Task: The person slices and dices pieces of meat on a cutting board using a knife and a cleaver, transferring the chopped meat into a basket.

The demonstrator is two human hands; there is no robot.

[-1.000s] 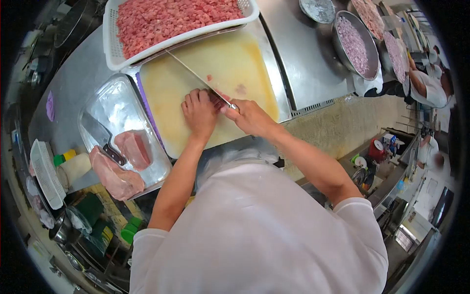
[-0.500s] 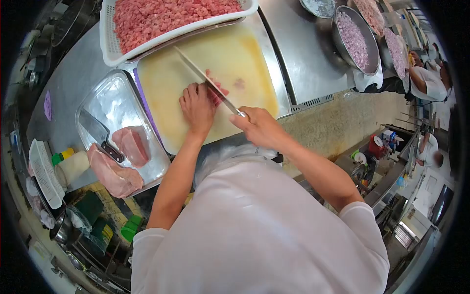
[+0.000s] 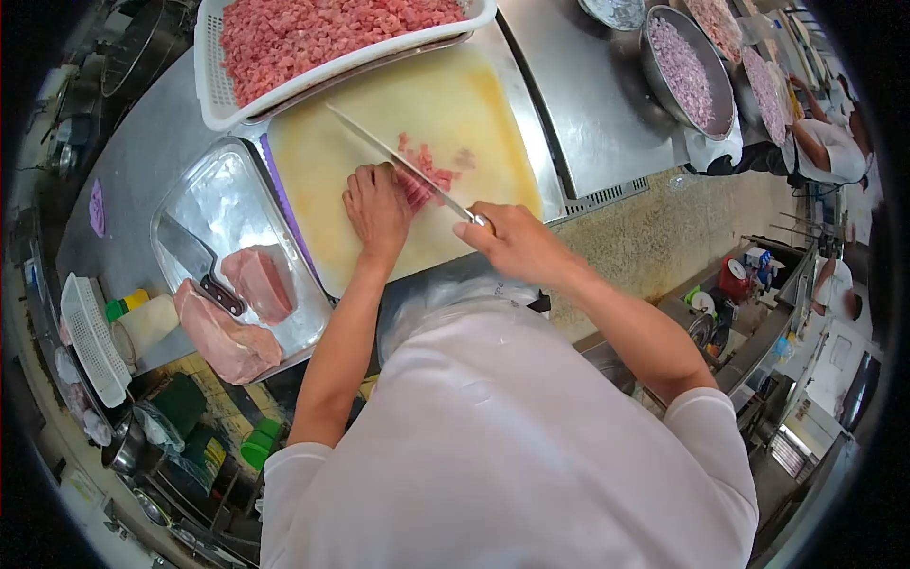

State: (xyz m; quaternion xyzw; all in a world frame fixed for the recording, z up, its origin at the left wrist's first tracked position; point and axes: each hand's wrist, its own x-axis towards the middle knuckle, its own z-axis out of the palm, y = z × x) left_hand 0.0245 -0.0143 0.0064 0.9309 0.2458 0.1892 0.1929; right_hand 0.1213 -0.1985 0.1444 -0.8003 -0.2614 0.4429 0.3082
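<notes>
My right hand (image 3: 517, 239) is closed round the handle of a long kitchen knife (image 3: 365, 136), whose blade points up and left across the pale yellow cutting board (image 3: 318, 204). Under the blade lie strips of raw meat (image 3: 415, 193). With fingers curled, my left hand (image 3: 378, 216) presses on their left end, close beside the blade; its fingertips are partly hidden. Small diced meat pieces (image 3: 442, 176) lie loose to the right of the blade.
A white perforated basket (image 3: 216, 100) of diced meat stands at the board's far edge. Left, a metal tray (image 3: 223, 166) carries a cleaver (image 3: 190, 248) and raw meat chunks (image 3: 227, 332). Metal bowls (image 3: 718, 123) with chopped purplish pieces stand right. Another person (image 3: 825, 150) is at far right.
More diced pieces lie to the right of the blade, and the strips are shorter. The knife and my left hand have shifted slightly left.
</notes>
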